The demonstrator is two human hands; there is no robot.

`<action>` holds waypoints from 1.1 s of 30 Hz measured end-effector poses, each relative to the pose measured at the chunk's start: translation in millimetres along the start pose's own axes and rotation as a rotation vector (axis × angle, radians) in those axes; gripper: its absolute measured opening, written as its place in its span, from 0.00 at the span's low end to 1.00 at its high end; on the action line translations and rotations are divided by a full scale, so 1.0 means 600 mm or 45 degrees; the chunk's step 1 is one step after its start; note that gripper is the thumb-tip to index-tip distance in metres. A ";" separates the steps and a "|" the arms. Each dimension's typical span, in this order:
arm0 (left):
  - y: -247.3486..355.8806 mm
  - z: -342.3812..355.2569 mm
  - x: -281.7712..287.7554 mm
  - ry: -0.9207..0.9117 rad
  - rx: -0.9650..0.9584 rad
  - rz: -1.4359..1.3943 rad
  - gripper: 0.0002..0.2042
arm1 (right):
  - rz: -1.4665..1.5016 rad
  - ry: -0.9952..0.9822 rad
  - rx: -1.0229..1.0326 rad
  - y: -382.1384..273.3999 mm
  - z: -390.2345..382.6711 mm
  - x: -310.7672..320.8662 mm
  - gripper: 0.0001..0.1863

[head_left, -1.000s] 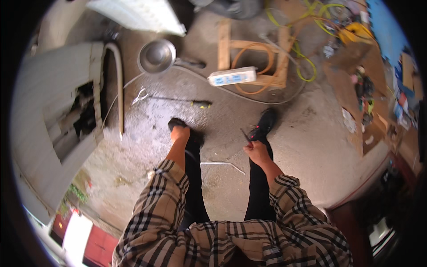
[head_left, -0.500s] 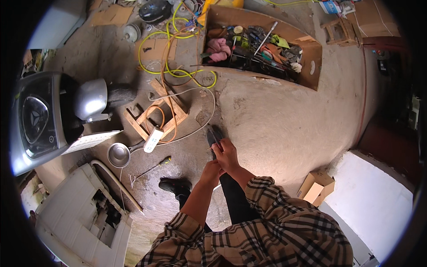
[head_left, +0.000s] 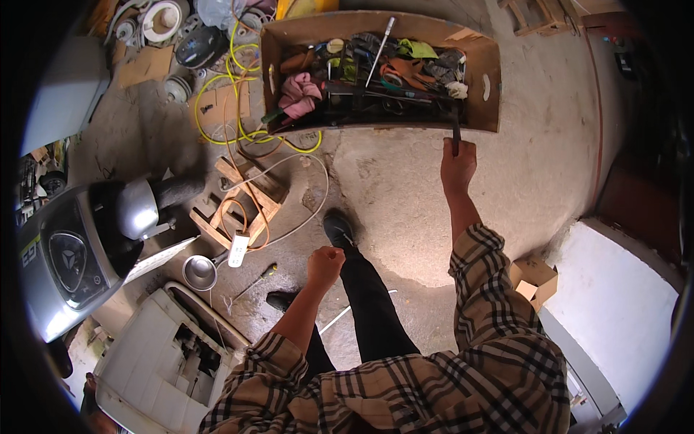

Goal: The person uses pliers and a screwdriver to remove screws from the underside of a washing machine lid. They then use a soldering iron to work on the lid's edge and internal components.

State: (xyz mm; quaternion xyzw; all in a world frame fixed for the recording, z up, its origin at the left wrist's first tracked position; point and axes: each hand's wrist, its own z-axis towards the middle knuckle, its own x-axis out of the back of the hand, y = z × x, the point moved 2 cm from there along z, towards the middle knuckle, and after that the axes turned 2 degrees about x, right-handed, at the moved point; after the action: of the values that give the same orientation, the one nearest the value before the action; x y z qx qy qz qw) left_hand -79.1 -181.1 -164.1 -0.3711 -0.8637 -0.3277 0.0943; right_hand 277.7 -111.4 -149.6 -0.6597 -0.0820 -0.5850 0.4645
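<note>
My right hand [head_left: 458, 163] is stretched forward and grips a slim dark hand tool [head_left: 455, 127], whose tip points at the front wall of a cardboard box [head_left: 490, 98]. The box is full of mixed tools, a pink rag [head_left: 298, 91] and a long metal rod. My left hand [head_left: 325, 265] hangs lower, curled into a loose fist with nothing visible in it, above my dark trouser leg and black shoe [head_left: 337, 228].
On the concrete floor lie yellow and orange cables [head_left: 238, 123], a small wooden stool [head_left: 242, 205] with a white power strip [head_left: 238, 249], a metal bowl [head_left: 199, 272] and a screwdriver [head_left: 260, 279]. A scooter front [head_left: 79, 246] stands left, a broken white panel [head_left: 163, 351] lower left, a small carton [head_left: 533, 278] right.
The view swung from the floor at my feet toward the tool box. My hands, together on the dark tool half a second ago, have parted; the right reached out with it toward the box.
</note>
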 end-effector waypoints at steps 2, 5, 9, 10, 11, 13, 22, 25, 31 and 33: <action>-0.010 0.010 0.008 0.042 -0.038 0.115 0.10 | -0.094 0.098 0.036 0.030 0.048 -0.009 0.12; -0.002 0.029 0.018 0.093 -0.133 0.217 0.08 | -0.183 0.240 0.114 0.062 0.099 -0.023 0.13; 0.075 0.060 0.031 0.153 -0.510 0.182 0.07 | -0.239 0.166 0.107 0.046 0.158 -0.049 0.14; 0.095 0.068 0.032 0.141 -0.527 0.184 0.07 | -0.241 0.162 0.154 0.041 0.166 -0.059 0.14; 0.118 0.078 0.031 0.132 -0.547 0.187 0.07 | -0.259 0.180 0.125 0.040 0.172 -0.070 0.14; 0.157 0.090 0.031 0.129 -0.618 0.184 0.06 | -0.300 0.152 0.040 0.046 0.169 -0.098 0.14; 0.306 0.156 0.062 0.357 -0.725 0.280 0.08 | -0.482 0.002 -0.080 0.038 0.165 -0.122 0.15; 0.330 0.184 0.088 0.526 -0.800 0.320 0.11 | -0.515 0.003 -0.105 0.033 0.164 -0.118 0.16; 0.341 0.297 0.163 0.698 -0.814 0.792 0.11 | -0.534 0.056 -0.048 0.033 0.163 -0.121 0.15; 0.346 0.325 0.155 0.491 -0.562 0.925 0.11 | -0.547 0.107 -0.006 0.040 0.161 -0.124 0.14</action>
State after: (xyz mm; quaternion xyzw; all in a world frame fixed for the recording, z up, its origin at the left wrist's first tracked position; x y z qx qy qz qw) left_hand 16.5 102.6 -173.2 -0.5931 -0.5540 -0.5124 0.2805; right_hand 337.9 -23.8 -213.6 -0.6032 -0.2000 -0.6977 0.3306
